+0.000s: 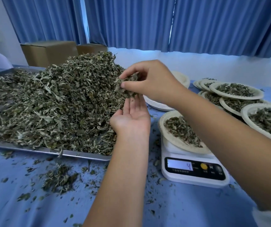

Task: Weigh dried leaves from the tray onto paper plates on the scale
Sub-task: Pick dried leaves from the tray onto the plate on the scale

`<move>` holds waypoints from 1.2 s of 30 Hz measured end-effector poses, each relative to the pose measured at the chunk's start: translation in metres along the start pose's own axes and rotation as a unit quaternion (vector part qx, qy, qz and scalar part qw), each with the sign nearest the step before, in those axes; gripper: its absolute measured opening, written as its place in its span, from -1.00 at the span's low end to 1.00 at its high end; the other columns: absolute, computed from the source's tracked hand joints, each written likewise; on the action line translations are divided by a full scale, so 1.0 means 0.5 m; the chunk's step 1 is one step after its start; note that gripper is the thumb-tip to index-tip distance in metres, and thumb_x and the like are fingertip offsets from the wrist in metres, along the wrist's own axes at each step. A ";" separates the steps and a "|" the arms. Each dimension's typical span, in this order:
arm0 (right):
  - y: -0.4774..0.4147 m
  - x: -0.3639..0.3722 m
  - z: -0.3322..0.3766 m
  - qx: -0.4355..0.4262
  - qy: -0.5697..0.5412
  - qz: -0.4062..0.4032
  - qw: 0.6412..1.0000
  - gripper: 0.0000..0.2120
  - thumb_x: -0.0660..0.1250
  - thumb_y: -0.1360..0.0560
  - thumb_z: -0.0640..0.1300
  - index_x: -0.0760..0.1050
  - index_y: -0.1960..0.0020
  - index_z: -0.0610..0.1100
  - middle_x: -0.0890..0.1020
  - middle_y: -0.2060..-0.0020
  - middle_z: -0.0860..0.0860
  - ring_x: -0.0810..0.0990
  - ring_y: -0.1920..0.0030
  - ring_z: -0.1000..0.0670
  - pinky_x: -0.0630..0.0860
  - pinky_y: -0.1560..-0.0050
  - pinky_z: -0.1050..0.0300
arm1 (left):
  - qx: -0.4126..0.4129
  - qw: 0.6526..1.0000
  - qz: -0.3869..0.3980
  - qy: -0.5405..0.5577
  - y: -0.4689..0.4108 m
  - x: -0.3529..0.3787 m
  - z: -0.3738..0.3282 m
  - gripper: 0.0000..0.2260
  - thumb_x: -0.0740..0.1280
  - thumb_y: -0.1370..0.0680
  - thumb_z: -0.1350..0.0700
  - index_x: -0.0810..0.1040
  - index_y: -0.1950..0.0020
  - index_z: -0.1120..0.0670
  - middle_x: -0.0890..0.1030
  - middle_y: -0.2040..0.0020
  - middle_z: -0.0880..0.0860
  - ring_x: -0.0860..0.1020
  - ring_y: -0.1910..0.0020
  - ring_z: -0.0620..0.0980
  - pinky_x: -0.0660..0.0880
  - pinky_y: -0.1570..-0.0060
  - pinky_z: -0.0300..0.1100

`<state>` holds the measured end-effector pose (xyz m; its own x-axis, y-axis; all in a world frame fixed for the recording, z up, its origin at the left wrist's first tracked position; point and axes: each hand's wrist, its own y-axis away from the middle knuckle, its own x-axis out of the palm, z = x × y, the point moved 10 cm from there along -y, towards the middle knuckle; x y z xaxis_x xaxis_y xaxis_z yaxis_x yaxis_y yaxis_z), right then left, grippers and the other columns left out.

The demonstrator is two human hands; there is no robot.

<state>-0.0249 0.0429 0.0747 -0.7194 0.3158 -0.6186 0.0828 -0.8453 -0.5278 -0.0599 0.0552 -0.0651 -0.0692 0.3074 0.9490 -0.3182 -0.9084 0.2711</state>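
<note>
1. Pinching a clump of dried leaves (128,87) between thumb and curled fingers, the right hand (151,82) is hovering by the right side of the heap, as I am seeing it on my head feed.
2. The left hand (131,117) is lying palm up just beneath that clump, fingers straight, holding nothing.
3. The heap of dried leaves (57,104) is filling the metal tray (33,149) on the left of the blue table (180,202).
4. A paper plate (161,126) carrying a small portion of leaves is sitting on the white scale (194,169), whose display is showing 4.
5. Filled plates (236,91) are overlapping at the right, and a stack of empty plates (157,104) is lying behind the hands.
6. Loose leaf crumbs (59,177) are lying on the table in front of the tray.
</note>
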 end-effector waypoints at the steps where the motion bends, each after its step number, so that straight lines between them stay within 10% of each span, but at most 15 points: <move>1: 0.014 -0.022 -0.008 0.008 -0.010 -0.007 1.000 -0.91 0.51 -0.39 -0.11 0.66 0.13 0.04 0.61 0.35 0.16 0.48 0.34 0.22 0.43 0.22 0.30 | -0.006 1.000 -0.008 -0.001 -0.003 -0.004 0.008 -0.58 -0.06 -0.67 0.10 0.31 -0.40 0.33 0.39 -0.36 0.30 0.40 -0.34 0.22 0.38 -0.26 0.08; 5: 0.072 -0.112 -0.055 0.045 -0.029 -0.047 0.997 -0.91 0.51 -0.39 -0.12 0.66 0.11 0.00 0.67 0.23 -0.15 0.51 0.28 0.02 0.47 0.20 0.13 | -0.024 0.999 0.027 -0.032 0.014 0.008 0.027 -0.56 -0.06 -0.66 0.09 0.34 -0.36 0.36 0.46 -0.28 0.31 0.42 -0.33 0.22 0.38 -0.26 0.07; 15: 0.160 -0.128 -0.177 0.121 0.210 0.141 0.960 -0.94 0.48 -0.42 -0.03 0.61 0.13 0.06 0.57 0.31 0.21 0.48 0.34 0.32 0.32 0.37 0.47 | -0.007 0.994 0.024 -0.104 0.021 -0.007 0.046 -0.60 0.02 -0.65 0.11 0.36 -0.31 0.38 0.54 -0.16 0.32 0.52 -0.22 0.23 0.45 -0.21 0.07; 25: 0.175 -0.141 -0.199 0.156 0.213 0.182 0.947 -0.83 0.33 -0.51 0.12 0.62 0.01 0.07 0.63 0.06 0.14 0.56 -0.03 0.10 0.49 -0.14 0.08 | 0.014 0.988 0.021 -0.153 0.022 -0.021 0.044 -0.61 0.08 -0.64 0.10 0.39 -0.28 0.39 0.58 -0.10 0.33 0.57 -0.11 0.24 0.54 -0.05 0.07; 31: 0.173 -0.136 -0.174 0.118 0.203 0.174 0.956 -0.95 0.42 -0.46 -0.09 0.62 0.16 0.05 0.56 0.33 0.17 0.49 0.33 0.22 0.36 0.36 0.40 | 0.008 0.986 0.008 -0.166 0.020 -0.030 0.049 -0.63 0.10 -0.64 0.10 0.40 -0.26 0.38 0.58 -0.10 0.33 0.58 -0.10 0.24 0.53 -0.06 0.07; 36: 0.184 -0.124 -0.175 0.133 0.207 0.207 0.947 -0.97 0.42 -0.46 -0.06 0.59 0.16 0.04 0.61 0.31 0.13 0.54 0.31 0.15 0.38 0.38 0.33 | 0.010 0.986 0.006 -0.168 0.018 -0.030 0.044 -0.64 0.10 -0.64 0.10 0.42 -0.21 0.39 0.60 -0.07 0.32 0.59 -0.08 0.23 0.55 -0.03 0.07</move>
<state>0.0876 -0.0166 0.0135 -0.3265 0.0283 -0.9448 0.0819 -0.9949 -0.0581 -0.0410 0.0359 -0.0736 0.2461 0.1890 0.9506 -0.3004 -0.9176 0.2602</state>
